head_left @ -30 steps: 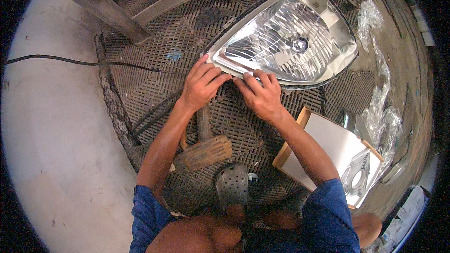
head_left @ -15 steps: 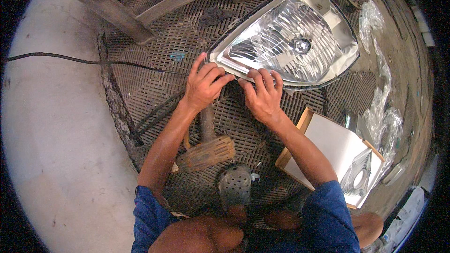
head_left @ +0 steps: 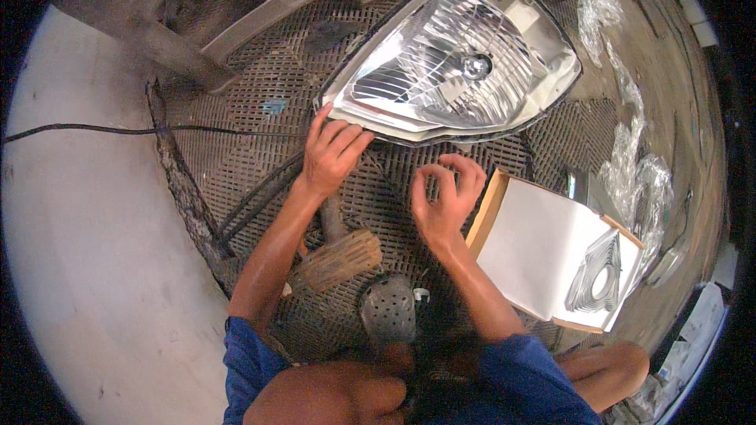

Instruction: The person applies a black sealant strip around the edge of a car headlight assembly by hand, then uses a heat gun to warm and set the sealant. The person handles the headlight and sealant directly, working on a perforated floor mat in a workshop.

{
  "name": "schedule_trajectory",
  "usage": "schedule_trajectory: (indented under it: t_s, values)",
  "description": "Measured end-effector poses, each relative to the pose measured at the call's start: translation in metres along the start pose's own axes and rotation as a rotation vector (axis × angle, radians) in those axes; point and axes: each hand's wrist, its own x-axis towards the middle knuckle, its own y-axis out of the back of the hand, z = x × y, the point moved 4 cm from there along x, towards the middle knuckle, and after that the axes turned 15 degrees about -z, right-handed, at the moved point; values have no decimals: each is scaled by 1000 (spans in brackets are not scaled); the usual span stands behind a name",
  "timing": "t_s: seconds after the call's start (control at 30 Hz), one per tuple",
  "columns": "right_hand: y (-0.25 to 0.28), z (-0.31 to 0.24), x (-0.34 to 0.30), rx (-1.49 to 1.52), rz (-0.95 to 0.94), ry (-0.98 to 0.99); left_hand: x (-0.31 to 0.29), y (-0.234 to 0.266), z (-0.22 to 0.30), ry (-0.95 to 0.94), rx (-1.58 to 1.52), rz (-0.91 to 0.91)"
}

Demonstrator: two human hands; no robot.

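Headlight (head_left: 465, 63) first: it lies face up on the woven mat (head_left: 272, 59), ahead of my hands, its far tip right up at the top edge of my view. From the left, the black cable (head_left: 94, 127) is cut off by the dark rim, and the upper edge crops the brown plastic furniture (head_left: 252, 0). My left forearm and hand partly cover the wooden-headed tool (head_left: 339, 260), so I can't see all of its handle. The clear plastic wrap (head_left: 626, 165) is too crumpled to make out what, if anything, is inside.

My left hand (head_left: 335, 153) sits at the headlight's near left corner, fingers bent, index finger up at the corner and thumb along the lower edge; whether I'm pinching the rim or just resting on it, I can't tell. My right hand (head_left: 447, 201) is apart from the headlight, just below its near edge, fingers curled and half open, with nothing visible in them. Farther right is the open box (head_left: 528, 236), near my right forearm.

Compared with half a second ago, my left hand stays at the corner, while my right has come off the near rim toward me. That edge now shows, and my forearm covers less of the box.
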Motion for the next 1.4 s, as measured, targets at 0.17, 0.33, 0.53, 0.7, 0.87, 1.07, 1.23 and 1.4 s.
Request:
schedule_trajectory:
  t_s: [0.17, 0.33, 0.53, 0.7, 0.87, 1.07, 1.23, 1.4]
  values:
    - [9, 2, -14, 76, 10, -36, 4, 0, 1, -23, 12, 4]
    - [14, -4, -25, 110, -1, -48, 3, 1, 3, -20, 21, -24]
    - [10, -15, -30, 176, -28, -49, 2, 1, 1, -47, 27, -43]
    - [7, -20, -31, 214, -55, -57, 2, 6, 0, 39, 2, -60]
    - [-3, -8, -24, 351, -63, -141, 7, 24, 7, 189, -118, 57]
    - [-29, -15, -5, 338, -264, -105, 0, 15, 6, 111, 17, 19]
    - [-46, -19, 11, 104, -329, 37, 4, 10, 4, 130, -15, 35]
    - [-58, -16, 26, 152, -250, 87, 0, 6, -2, 163, -45, 96]
